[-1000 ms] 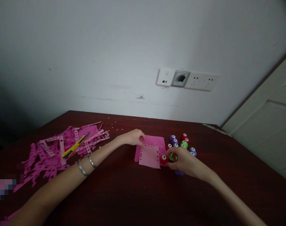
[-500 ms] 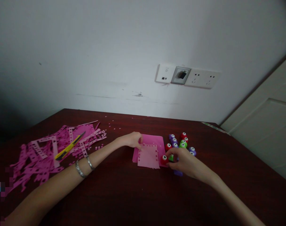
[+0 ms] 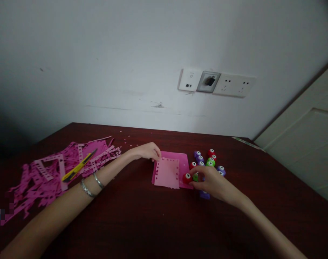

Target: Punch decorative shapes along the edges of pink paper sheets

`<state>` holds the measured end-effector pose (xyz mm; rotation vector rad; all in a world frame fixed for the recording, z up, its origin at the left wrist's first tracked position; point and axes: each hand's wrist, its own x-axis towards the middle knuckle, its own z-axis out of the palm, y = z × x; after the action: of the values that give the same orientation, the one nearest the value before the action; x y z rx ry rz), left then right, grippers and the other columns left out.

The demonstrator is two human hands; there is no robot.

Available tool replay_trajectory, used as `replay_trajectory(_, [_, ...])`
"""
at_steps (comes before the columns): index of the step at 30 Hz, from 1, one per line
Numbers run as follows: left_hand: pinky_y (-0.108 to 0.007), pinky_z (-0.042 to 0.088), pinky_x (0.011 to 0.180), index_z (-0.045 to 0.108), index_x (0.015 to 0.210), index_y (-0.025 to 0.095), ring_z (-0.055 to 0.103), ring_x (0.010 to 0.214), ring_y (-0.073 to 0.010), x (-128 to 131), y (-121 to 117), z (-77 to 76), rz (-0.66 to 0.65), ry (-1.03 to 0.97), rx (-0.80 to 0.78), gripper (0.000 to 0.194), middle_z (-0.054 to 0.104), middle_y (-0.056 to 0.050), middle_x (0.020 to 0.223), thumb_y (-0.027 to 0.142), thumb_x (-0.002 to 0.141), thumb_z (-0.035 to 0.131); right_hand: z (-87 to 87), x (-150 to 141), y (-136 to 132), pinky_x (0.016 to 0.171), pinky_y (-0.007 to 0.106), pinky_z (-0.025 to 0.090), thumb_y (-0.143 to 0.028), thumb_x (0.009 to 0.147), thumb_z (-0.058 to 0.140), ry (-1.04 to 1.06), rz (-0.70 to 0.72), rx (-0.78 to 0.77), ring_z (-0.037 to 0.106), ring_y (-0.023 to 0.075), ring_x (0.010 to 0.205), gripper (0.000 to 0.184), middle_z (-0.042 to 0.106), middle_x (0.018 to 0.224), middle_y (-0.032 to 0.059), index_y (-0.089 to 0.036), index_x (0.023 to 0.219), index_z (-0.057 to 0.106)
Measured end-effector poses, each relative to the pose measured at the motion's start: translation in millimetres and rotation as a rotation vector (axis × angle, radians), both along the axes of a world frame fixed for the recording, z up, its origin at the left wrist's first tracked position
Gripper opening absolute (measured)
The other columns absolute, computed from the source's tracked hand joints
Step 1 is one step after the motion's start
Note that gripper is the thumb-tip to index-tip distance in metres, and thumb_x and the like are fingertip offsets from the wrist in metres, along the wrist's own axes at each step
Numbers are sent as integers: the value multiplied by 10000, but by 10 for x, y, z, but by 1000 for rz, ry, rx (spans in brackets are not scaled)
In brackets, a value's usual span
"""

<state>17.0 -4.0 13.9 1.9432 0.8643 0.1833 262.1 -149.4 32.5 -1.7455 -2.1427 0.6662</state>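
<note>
My left hand [image 3: 150, 151] pinches the upper left corner of a light pink sheet of paper [image 3: 167, 174], which has small punched holes along its top and side edges. Under that sheet is a stack of darker pink paper [image 3: 183, 163]. At the stack's right edge my right hand [image 3: 207, 180] grips a small red craft punch [image 3: 187, 178] between thumb and fingertips. A green craft punch [image 3: 195, 177] shows behind its curled fingers. More craft punches in purple [image 3: 198, 158], red [image 3: 211, 152] and green [image 3: 210, 161] stand just beyond the right hand.
Punched pink paper strips [image 3: 49, 172] lie heaped on the left of the dark red table [image 3: 142, 223], with a yellow utility knife [image 3: 79, 166] on top. Tiny paper bits are scattered near the back edge. Wall sockets [image 3: 232, 85] and a white door [image 3: 309, 144] are behind.
The light pink sheet has shifted slightly left and away from me with my left hand. My right hand stays on the red craft punch, which has moved only slightly.
</note>
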Motion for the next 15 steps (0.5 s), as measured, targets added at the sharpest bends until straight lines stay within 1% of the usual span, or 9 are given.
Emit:
replay_trajectory(4, [-224,335,507,664,713,129,502,533,-95,-52,22,7,50,-12,-61,177,612,-12,579,260,594,662,3,-19,-2,559,250,407,-193,703,630,30,28,37,555,143,621,162,642,754,28,-190,855,687])
replay_trajectory(8, [-228,342,508,661,698,123,491,523,-89,-60,15,7,67,-41,-136,183,599,-10,563,263,582,685,-16,-18,0,575,253,416,-209,711,632,45,30,35,562,148,642,162,641,772,31,-190,862,685])
replay_trajectory(15, [-239,362,524,654,687,118,491,520,-82,-52,51,-57,91,-78,-200,175,593,-11,566,246,579,701,-81,-3,21,545,255,407,-210,706,635,44,46,28,548,142,604,171,623,734,25,-194,870,683])
